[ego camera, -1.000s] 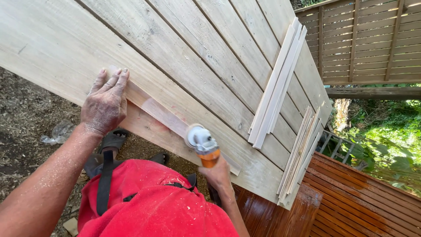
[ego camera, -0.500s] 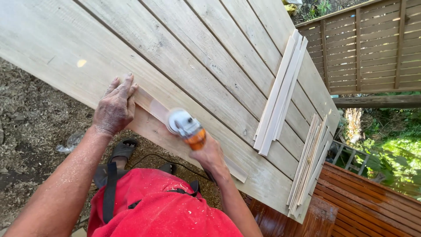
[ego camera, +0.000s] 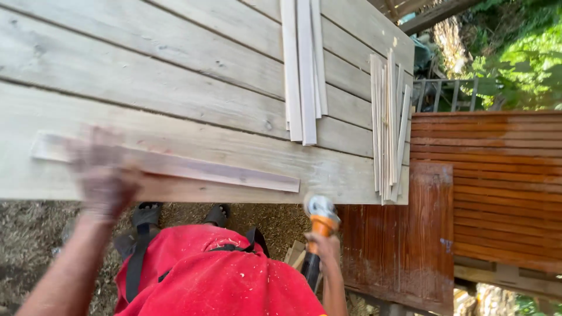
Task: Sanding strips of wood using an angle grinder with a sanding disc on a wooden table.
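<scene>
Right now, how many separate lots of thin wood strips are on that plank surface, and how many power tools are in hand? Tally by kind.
Single wood strip under the left hand: 1
Stacks of thin strips, a flat stack and a stack on edge: 2
Orange power tool in the right hand: 1
Total: 4

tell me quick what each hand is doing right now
Left hand: blurred, resting on the thin wood strip; grip cannot be told.
Right hand: closed on the orange power tool.
</scene>
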